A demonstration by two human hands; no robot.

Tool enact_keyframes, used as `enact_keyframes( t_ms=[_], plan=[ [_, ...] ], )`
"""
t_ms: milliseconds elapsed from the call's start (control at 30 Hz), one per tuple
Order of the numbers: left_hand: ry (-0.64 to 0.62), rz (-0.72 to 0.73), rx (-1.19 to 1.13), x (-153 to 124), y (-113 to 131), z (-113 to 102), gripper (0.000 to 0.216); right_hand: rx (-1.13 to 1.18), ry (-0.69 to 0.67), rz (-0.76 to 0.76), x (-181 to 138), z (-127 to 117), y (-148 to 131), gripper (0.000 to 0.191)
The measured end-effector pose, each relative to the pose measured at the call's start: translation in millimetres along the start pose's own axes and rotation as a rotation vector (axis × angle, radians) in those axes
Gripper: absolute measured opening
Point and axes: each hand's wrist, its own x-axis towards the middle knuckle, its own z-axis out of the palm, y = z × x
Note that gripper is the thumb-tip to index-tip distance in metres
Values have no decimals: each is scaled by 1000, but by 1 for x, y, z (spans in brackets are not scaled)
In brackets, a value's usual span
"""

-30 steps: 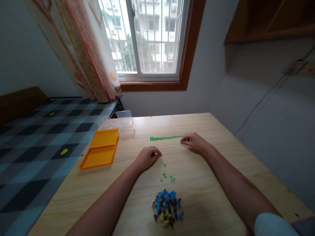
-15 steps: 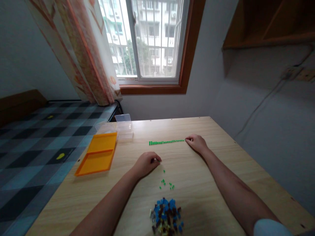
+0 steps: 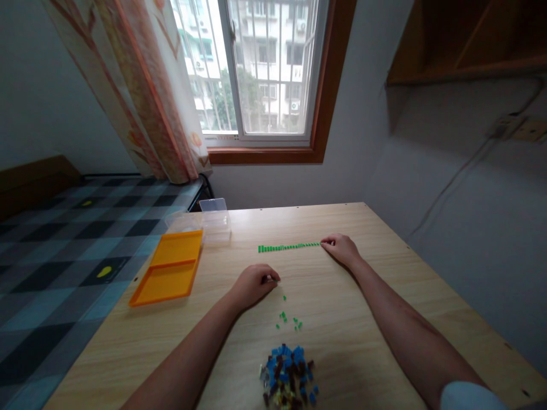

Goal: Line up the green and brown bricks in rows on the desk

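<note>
A straight row of small green pieces [image 3: 288, 246] lies across the middle of the wooden table [image 3: 384, 319]. My right hand [image 3: 341, 249] rests at the row's right end, fingertips pinched together against the last piece. My left hand [image 3: 255, 282] lies on the table nearer to me, fingers curled in a loose fist; whether it holds anything is hidden. A few loose green pieces [image 3: 288, 322] are scattered just below it. Close to the front edge sits a pile of blue, brown and yellow pieces [image 3: 287, 376].
An orange two-part tray [image 3: 168, 275] lies at the table's left edge, with a clear plastic box [image 3: 215, 219] behind it. A checked bed cover [image 3: 64, 250] is to the left. Window and curtain stand behind the table; a wall runs along the right.
My right hand slid right along the green row to its end during the first half second. The view tilted slightly. Since then nothing has visibly moved.
</note>
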Motion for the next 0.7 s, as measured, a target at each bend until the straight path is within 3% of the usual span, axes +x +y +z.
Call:
enact_keyframes(
  t_ms=[200,333,500,700],
  plan=[
    [-7,-14,-10,0,3,-1,15,49,56,-43,0,0,1,21],
    [-31,-17,-47,1,2,-1,17,84,73,-123,-6,-5,-17,21],
    [-48,-97,-219,3,-3,-4,22,163,-76,-403,-28,-2,-69,17],
    [59,-193,-363,4,-3,-11,20,146,-274,-538,-55,20,-110,18]
  ],
)
